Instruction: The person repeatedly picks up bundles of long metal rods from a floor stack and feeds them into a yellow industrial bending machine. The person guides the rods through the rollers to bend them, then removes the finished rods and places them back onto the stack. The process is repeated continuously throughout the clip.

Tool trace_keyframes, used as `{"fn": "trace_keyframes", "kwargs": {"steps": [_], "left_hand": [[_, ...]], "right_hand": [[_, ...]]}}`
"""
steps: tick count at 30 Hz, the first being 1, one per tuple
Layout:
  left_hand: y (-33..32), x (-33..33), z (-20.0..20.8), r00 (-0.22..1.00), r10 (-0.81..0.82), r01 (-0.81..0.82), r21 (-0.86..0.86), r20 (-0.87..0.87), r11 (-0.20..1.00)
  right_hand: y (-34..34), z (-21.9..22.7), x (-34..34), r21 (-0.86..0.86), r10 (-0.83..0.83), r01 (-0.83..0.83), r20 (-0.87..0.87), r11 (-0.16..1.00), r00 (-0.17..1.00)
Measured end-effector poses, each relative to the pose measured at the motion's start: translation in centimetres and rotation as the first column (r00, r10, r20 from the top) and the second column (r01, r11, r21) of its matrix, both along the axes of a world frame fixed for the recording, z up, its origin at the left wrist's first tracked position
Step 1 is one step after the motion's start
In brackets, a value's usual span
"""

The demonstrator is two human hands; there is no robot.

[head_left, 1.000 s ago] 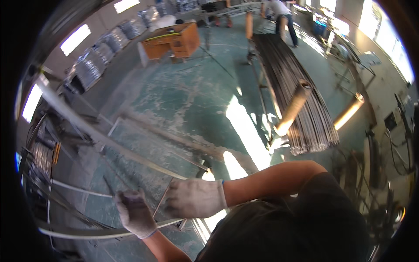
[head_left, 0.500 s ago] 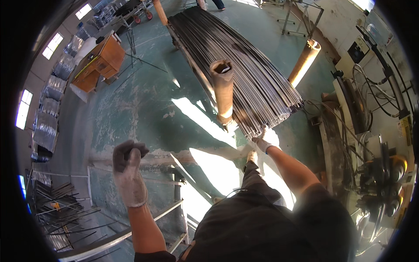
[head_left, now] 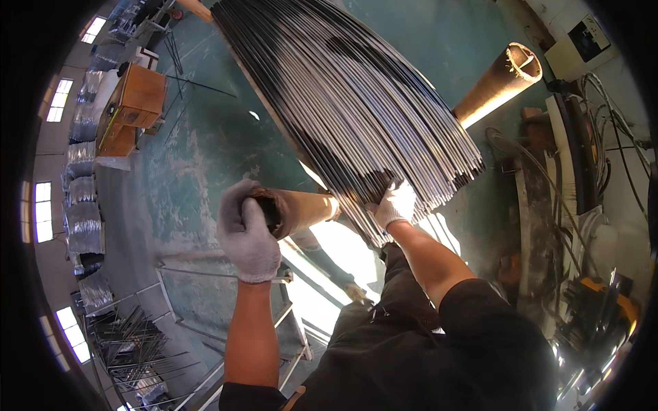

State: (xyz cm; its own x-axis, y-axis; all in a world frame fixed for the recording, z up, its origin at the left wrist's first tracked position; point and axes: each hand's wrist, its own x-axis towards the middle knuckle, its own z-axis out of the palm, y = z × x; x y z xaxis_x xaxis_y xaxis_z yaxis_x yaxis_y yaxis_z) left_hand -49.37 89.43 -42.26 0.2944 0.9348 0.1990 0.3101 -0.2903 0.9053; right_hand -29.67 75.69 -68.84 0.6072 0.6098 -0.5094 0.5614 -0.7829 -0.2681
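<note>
My left hand (head_left: 247, 229), in a white work glove, grips the top rim of an upright rusty brown post (head_left: 301, 209). My right hand (head_left: 394, 204), also gloved, is closed on the near ends of a big bundle of long thin steel rods (head_left: 343, 89). The bundle runs from the upper left down toward me, lying between this post and a second rusty post (head_left: 497, 82) at the upper right.
The floor (head_left: 199, 164) is worn green. An orange workbench (head_left: 130, 106) stands at the left, wire racks (head_left: 130, 342) at the lower left, a metal frame (head_left: 226, 274) just below my left hand. Cables and machinery (head_left: 589, 205) line the right side.
My view has swung toward the rod bundle. My left hand has moved from the open air onto the post's top. My right hand has reached further into the rod ends.
</note>
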Motion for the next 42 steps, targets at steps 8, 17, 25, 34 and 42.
{"fn": "trace_keyframes", "kwargs": {"steps": [8,17,25,34,42], "left_hand": [[2.5,-0.2,0.0,0.998,-0.064,0.063,-0.018,-0.008,0.998],[2.2,-0.3,-0.1,1.0,-0.02,0.02,-0.007,-0.01,1.0],[1.7,-1.2,-0.7,0.995,0.06,-0.051,0.117,-0.076,0.992],[-6.4,3.0,2.9,0.905,-0.32,0.425,0.555,-0.281,0.715],[-6.9,5.6,-16.9,0.835,-0.205,0.547,-0.73,0.51,0.409]], "right_hand": [[0.6,-6.2,-0.3,-0.053,-0.007,0.005,-0.025,0.999,1.0],[-0.2,-6.1,1.7,0.128,0.007,0.035,-0.313,0.991,0.95],[-2.5,-6.1,5.9,0.255,-0.067,0.274,-0.607,0.927,0.792],[-6.3,8.3,9.7,0.112,-0.146,0.207,-0.405,0.972,0.903],[-30.2,20.0,0.8,-0.128,-0.324,0.312,-0.08,0.941,0.943]]}}
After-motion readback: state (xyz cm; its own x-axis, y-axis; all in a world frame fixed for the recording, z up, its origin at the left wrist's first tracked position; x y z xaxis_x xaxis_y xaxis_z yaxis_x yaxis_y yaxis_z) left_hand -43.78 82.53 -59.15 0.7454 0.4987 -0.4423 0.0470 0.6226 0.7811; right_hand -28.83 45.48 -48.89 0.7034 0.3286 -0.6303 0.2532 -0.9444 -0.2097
